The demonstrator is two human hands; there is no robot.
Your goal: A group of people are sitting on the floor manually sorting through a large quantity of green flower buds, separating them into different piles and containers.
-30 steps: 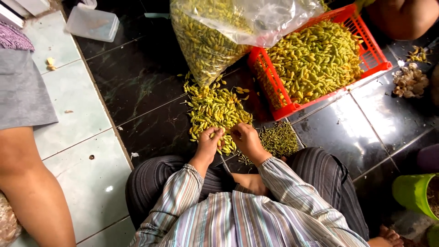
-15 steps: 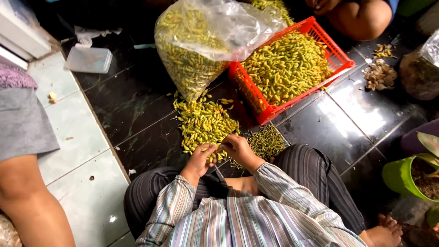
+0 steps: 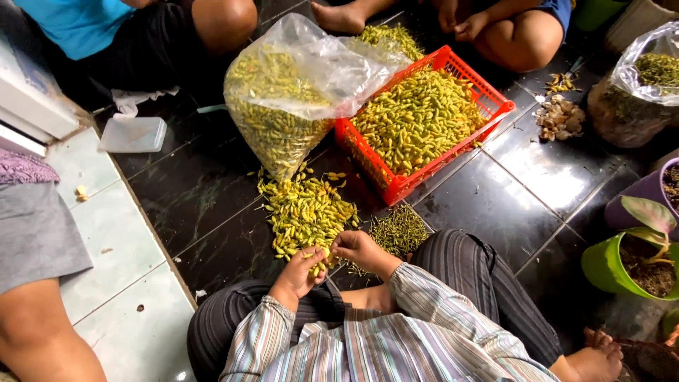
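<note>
We are pinching a small yellow-green chilli pepper (image 3: 322, 252) between our left hand (image 3: 300, 272) and right hand (image 3: 361, 249), fingers narrowed on it. We are working beside the loose heap of yellow-green chillies (image 3: 304, 212) on the dark tiled floor (image 3: 205, 198).

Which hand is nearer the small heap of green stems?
Right. The right hand sits just left of the stem heap; the left hand is further left, on the loose chili pile.

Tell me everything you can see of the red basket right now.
The red basket is a rectangular crate of what looks like plastic, its walls a grid of open slots. It sits flat on the dark tiled floor, turned at an angle to the tile lines, and is heaped with small yellow-green chillies. A clear plastic bag of chillies leans against its left end, the loose mouth draped over the rim. No hand touches it.
</note>
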